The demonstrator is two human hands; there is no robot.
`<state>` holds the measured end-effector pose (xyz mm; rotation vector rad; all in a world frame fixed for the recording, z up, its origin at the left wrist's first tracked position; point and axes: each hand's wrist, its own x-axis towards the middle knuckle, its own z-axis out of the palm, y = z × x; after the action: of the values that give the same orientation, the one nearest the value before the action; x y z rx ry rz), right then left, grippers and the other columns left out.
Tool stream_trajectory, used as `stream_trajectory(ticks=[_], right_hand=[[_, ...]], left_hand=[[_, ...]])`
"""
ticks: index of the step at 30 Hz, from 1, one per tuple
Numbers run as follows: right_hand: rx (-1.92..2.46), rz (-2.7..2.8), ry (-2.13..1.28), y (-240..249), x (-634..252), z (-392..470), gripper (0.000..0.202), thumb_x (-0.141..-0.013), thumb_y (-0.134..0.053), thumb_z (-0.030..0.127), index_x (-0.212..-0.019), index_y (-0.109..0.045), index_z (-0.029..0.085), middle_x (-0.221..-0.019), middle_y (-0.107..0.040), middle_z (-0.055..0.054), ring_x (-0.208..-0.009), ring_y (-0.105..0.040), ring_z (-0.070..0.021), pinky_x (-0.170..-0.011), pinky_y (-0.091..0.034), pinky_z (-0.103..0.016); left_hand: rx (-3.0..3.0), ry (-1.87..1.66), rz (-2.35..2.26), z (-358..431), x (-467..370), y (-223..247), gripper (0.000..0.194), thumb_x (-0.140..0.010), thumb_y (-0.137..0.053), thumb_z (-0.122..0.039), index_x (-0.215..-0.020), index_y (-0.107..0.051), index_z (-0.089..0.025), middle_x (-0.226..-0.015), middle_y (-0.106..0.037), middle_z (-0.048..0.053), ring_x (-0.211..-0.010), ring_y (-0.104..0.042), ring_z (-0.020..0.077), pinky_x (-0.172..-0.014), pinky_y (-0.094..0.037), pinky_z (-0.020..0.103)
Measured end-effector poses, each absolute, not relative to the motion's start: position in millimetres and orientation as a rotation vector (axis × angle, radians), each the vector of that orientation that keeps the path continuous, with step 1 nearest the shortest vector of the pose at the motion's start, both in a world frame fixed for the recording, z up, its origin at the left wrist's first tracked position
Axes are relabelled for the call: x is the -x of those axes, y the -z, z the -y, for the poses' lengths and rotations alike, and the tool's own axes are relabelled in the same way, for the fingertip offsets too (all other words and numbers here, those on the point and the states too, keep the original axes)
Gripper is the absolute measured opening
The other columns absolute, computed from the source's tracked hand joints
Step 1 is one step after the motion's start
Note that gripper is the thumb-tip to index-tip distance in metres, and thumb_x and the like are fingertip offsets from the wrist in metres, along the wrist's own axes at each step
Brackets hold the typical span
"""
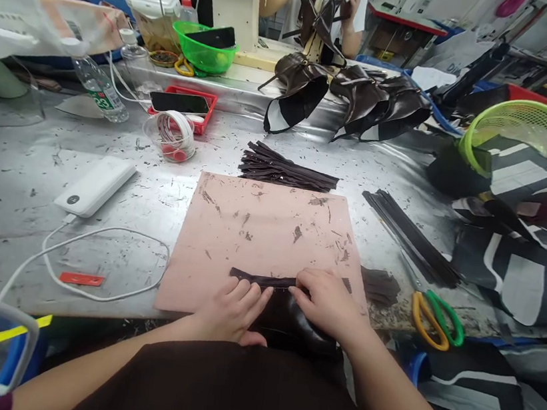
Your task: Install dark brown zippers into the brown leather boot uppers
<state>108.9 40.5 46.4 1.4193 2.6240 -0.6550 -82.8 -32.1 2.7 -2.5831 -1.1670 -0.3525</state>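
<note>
Both hands press a dark leather strip (pixel 264 279) onto a pink mat (pixel 260 230), the left hand (pixel 232 310) and right hand (pixel 326 303) side by side. Scissors (pixel 435 317) lie right of the mat, a power bank (pixel 95 185) to its left, more strips (pixel 285 169) beyond it.

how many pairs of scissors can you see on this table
2. Green and yellow scissors lie right of the pink mat; yellow-handled scissors sit by the green bowl. Others may be hidden.
</note>
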Motion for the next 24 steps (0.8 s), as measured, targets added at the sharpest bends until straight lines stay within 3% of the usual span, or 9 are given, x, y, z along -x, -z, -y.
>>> stream_trajectory(ticks=[5,10,15,19,21,24], right_hand=[[-1.391,-2.647,0.541,-44,-105,-41,0.02,-0.083,-0.044,0.022,-0.066,-0.053,0.017,-0.071,-0.06,-0.001,-0.07,-0.053,-0.0145,-0.07,-0.028,-0.03],[-1.334,-2.657,0.381,-47,-100,-38,0.021,-0.083,-0.042,0.021,-0.069,-0.057,0.017,-0.072,-0.062,-0.004,-0.07,-0.056,-0.0177,-0.071,-0.03,-0.033],[-1.469,-2.558,0.232,-61,-116,-40,0.025,-0.08,-0.046,0.034,-0.072,-0.061,0.015,-0.077,-0.062,-0.011,-0.073,-0.057,-0.0237,-0.076,-0.032,-0.039],[-1.814,-2.428,0.831,-57,-139,-44,0.013,-0.075,-0.051,0.029,-0.079,-0.059,0.02,-0.079,-0.062,-0.004,-0.072,-0.057,-0.0192,-0.065,-0.041,-0.03],[-2.035,-2.388,1.163,-47,-145,-43,0.019,-0.072,-0.054,0.027,-0.09,-0.056,0.022,-0.081,-0.063,-0.001,-0.075,-0.058,-0.0178,-0.066,-0.043,-0.028],[-2.281,-2.359,1.294,-32,-147,-37,0.026,-0.07,-0.054,0.025,-0.095,-0.054,0.022,-0.087,-0.064,-0.002,-0.081,-0.059,-0.0188,-0.072,-0.044,-0.03]], left_hand=[[2.646,0.331,1.182,24,73,-9,0.062,-0.082,-0.03,-0.059,-0.102,-0.058,-0.007,-0.069,-0.056,0.007,-0.062,-0.047,0.0188,-0.057,-0.03,0.033],[2.792,0.341,0.964,23,55,-5,0.054,-0.084,-0.038,-0.049,-0.109,-0.055,-0.004,-0.107,-0.058,0.015,-0.096,-0.051,0.026,-0.08,-0.035,0.035],[2.806,0.361,0.999,24,55,0,0.057,-0.081,-0.041,-0.053,-0.109,-0.055,-0.005,-0.112,-0.058,0.014,-0.097,-0.053,0.0242,-0.08,-0.04,0.031],[2.842,0.289,0.965,18,57,-6,0.057,-0.08,-0.041,-0.054,-0.108,-0.055,-0.007,-0.117,-0.055,0.016,-0.093,-0.055,0.0241,-0.073,-0.043,0.031],[2.859,0.254,0.947,16,57,-7,0.056,-0.081,-0.04,-0.054,-0.106,-0.055,-0.007,-0.115,-0.056,0.017,-0.092,-0.055,0.0247,-0.073,-0.043,0.032],[2.857,0.235,0.937,14,54,-8,0.055,-0.081,-0.04,-0.053,-0.104,-0.056,-0.006,-0.113,-0.057,0.018,-0.095,-0.055,0.0264,-0.077,-0.042,0.033]])
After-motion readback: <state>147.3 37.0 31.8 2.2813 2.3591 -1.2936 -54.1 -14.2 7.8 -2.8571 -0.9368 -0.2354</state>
